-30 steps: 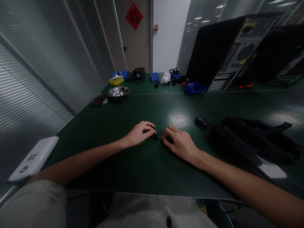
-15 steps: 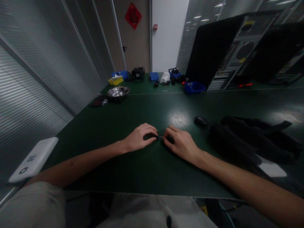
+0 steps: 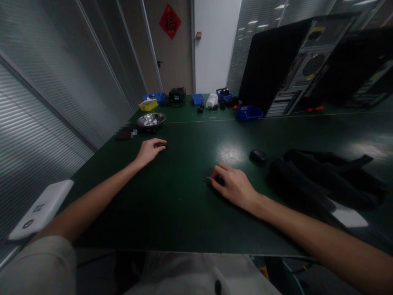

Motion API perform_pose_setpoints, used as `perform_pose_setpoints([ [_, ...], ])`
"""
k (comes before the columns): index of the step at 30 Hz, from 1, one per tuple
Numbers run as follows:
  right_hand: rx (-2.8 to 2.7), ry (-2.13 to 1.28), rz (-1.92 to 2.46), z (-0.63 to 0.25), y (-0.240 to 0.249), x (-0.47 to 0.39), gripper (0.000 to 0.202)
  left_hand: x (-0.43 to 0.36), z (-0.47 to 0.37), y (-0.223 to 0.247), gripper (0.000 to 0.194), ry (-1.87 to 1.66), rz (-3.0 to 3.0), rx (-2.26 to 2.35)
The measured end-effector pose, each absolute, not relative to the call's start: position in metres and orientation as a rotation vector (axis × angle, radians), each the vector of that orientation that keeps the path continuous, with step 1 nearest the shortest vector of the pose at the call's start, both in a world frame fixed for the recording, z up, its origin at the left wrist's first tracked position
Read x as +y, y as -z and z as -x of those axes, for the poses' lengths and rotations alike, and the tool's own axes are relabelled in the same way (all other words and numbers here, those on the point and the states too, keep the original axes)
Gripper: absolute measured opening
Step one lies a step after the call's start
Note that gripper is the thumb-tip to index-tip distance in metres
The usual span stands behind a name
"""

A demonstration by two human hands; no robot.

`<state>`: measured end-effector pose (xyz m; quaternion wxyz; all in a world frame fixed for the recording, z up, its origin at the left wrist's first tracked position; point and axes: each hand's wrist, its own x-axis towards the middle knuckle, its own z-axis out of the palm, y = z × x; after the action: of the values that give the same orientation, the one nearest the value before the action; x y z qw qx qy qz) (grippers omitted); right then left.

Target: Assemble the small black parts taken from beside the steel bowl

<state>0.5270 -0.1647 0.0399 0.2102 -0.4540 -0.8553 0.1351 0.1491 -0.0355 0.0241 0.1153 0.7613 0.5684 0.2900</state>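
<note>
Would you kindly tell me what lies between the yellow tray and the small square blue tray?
A black boxy device sits between the yellow tray and small square blue tray, in the head view.

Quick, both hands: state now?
Left hand: partly curled, dark bit at its fingertips; grip unclear.
Right hand: closed, pinching a thin light piece.

Office-type workroom: glass partitions with blinds point(image 3: 33, 119), computer tower point(image 3: 294, 69) and parts bins point(image 3: 249, 113) on green tabletop point(image 3: 184, 217).
</note>
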Motion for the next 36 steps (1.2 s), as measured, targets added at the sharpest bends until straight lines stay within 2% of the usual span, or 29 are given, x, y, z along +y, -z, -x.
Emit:
perform_pose_setpoints([
  [5, -2.382, -0.397, 1.251, -0.527, -0.04, -0.164, 0.006, -0.009, -0.067, -0.021, 0.026, -0.97, -2.093, 2.075],
  [10, -2.386, -0.388, 1.264, -0.527, -0.041, -0.164, 0.005, -0.007, -0.031, -0.016, 0.02, -1.063, -2.0, 2.25],
  [18, -2.385, -0.385, 1.281, -0.527, -0.043, -0.166, 0.007, 0.005, -0.022, -0.004, 0.022, -1.049, -2.129, 2.216],
  [28, -2.39, -0.412, 1.263, -0.528, -0.043, -0.165, 0.007, -0.004, -0.031, -0.01, 0.027, -0.948, -2.089, 2.308],
  [36, -2.393, -0.387, 1.265, -0.528, -0.042, -0.165, 0.007, -0.006, -0.033, -0.012, 0.022, -0.869, -2.116, 2.407],
])
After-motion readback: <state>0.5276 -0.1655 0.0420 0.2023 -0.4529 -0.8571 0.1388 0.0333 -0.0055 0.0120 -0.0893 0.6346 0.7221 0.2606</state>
